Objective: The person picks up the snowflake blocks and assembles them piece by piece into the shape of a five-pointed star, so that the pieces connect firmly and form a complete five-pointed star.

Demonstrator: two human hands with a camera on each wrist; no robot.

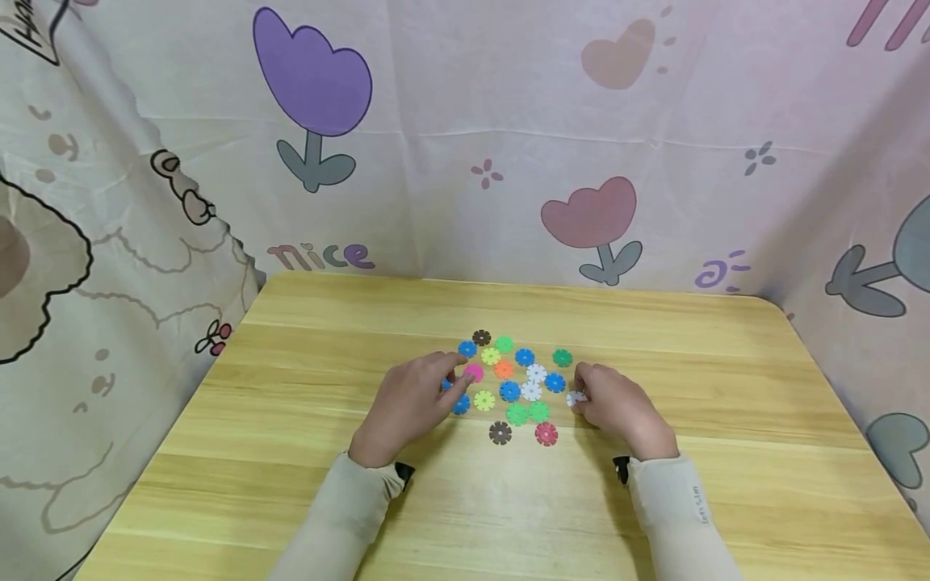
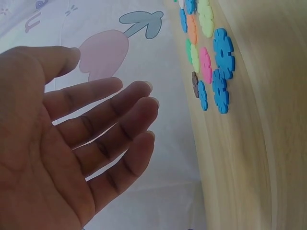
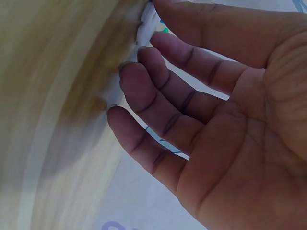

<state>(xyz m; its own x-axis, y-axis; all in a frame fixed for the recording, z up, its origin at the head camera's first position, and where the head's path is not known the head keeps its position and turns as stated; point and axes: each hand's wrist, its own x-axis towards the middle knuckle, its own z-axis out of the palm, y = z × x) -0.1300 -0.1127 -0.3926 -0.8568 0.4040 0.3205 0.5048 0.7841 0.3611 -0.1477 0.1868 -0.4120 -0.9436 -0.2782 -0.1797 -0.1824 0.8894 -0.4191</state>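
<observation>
Flat notched discs (image 1: 509, 391), mixed colours, clustered on surface (image 1: 291, 387). Left hand (image 1: 410, 403) fingers (image 2: 115, 120) straight, empty. Right hand (image 1: 617, 407) fingers (image 3: 158, 129) touch white disc (image 1: 576, 398).

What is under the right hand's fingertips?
A white snowflake disc lies on the wooden table, touched by the right hand. Its far edge shows; the rest is covered by fingers.

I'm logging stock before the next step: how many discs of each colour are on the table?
Blue discs: 6, one half hidden by the left hand
Green discs: 4
White discs: 3
Yellow discs: 2
Brown discs: 2
Pink disc: 1
Orange disc: 1
Red disc: 1
Total: 20
</observation>
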